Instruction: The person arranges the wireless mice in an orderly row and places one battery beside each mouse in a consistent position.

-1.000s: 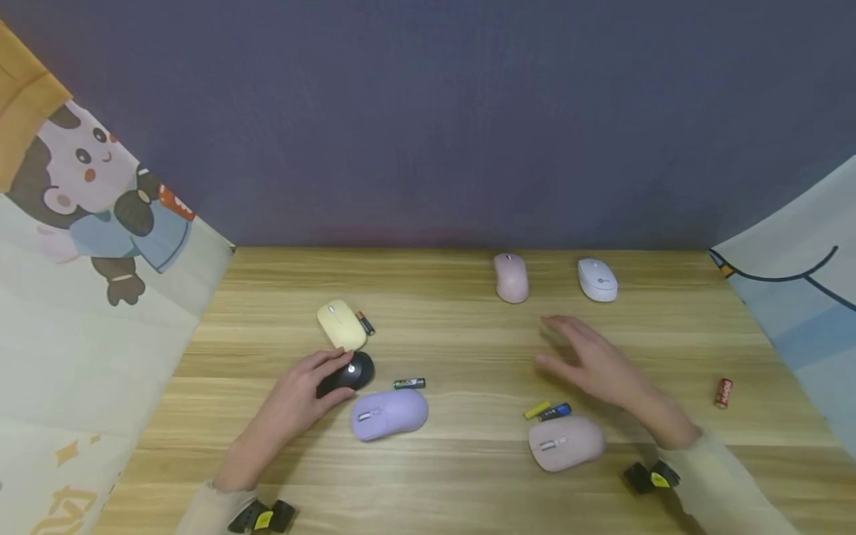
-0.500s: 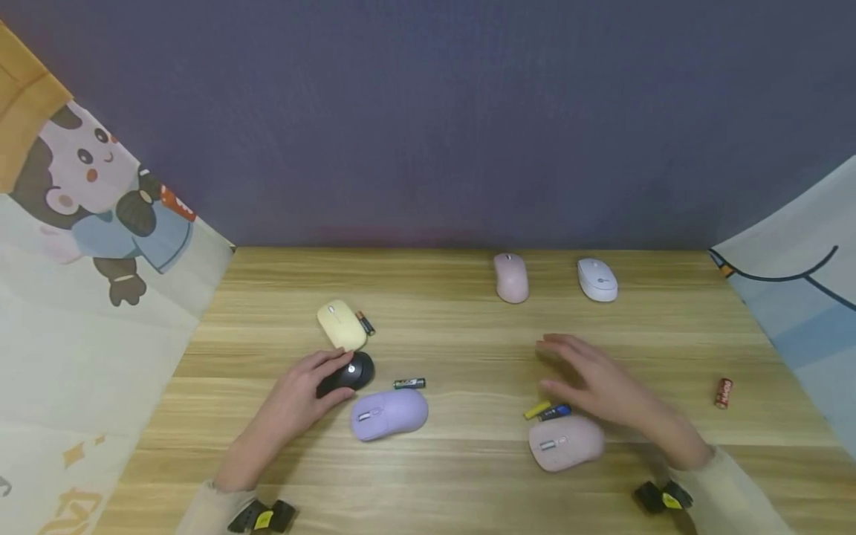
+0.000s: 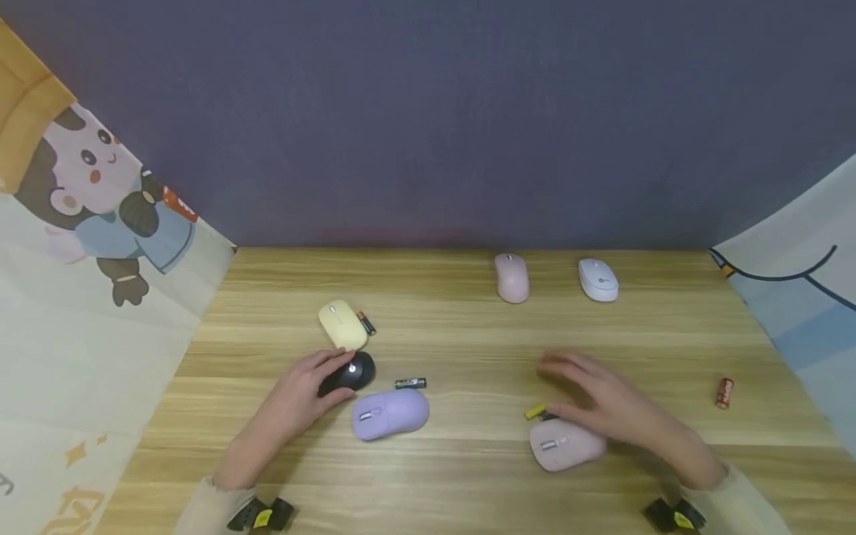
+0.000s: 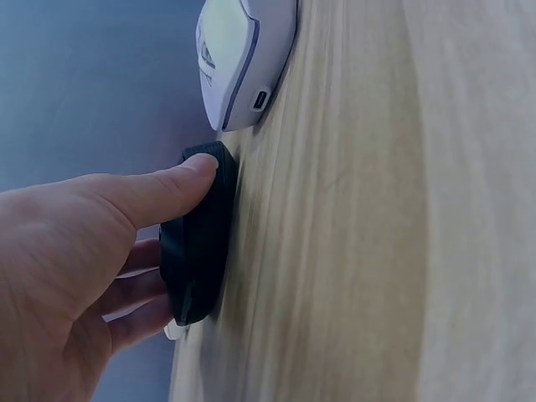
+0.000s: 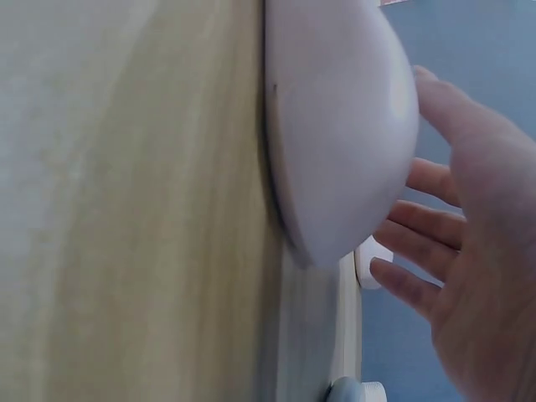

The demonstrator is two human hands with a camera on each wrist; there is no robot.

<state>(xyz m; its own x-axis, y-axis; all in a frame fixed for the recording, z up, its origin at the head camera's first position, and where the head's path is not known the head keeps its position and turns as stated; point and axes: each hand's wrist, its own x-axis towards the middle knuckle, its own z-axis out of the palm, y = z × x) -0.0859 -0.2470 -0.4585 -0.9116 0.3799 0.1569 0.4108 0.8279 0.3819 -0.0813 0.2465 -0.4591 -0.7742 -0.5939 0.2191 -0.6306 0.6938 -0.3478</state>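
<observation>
A black computer mouse [image 3: 354,374] lies on the wooden table, and my left hand [image 3: 304,390] grips it by its sides. In the left wrist view the thumb [image 4: 199,164] presses one side of the black mouse [image 4: 201,234], with fingers on the other. My right hand [image 3: 602,397] hovers over the near pink mouse [image 3: 565,446], fingers spread and holding nothing. Beside that mouse is a yellow battery [image 3: 535,411]; a dark one next to it is mostly hidden by the thumb. In the right wrist view the pink mouse [image 5: 343,126] stands between camera and fingers.
A purple mouse [image 3: 391,414] and a green-black battery [image 3: 410,383] lie right of the black mouse. The yellow mouse [image 3: 343,325] has batteries [image 3: 366,322] beside it. Farther back are another pink mouse [image 3: 512,279] and a white mouse [image 3: 598,280]. A red battery [image 3: 724,393] lies far right.
My right hand has come nearer to me, down over the near pink mouse, and its thumb now covers most of the blue battery. The left hand stays on the black mouse.
</observation>
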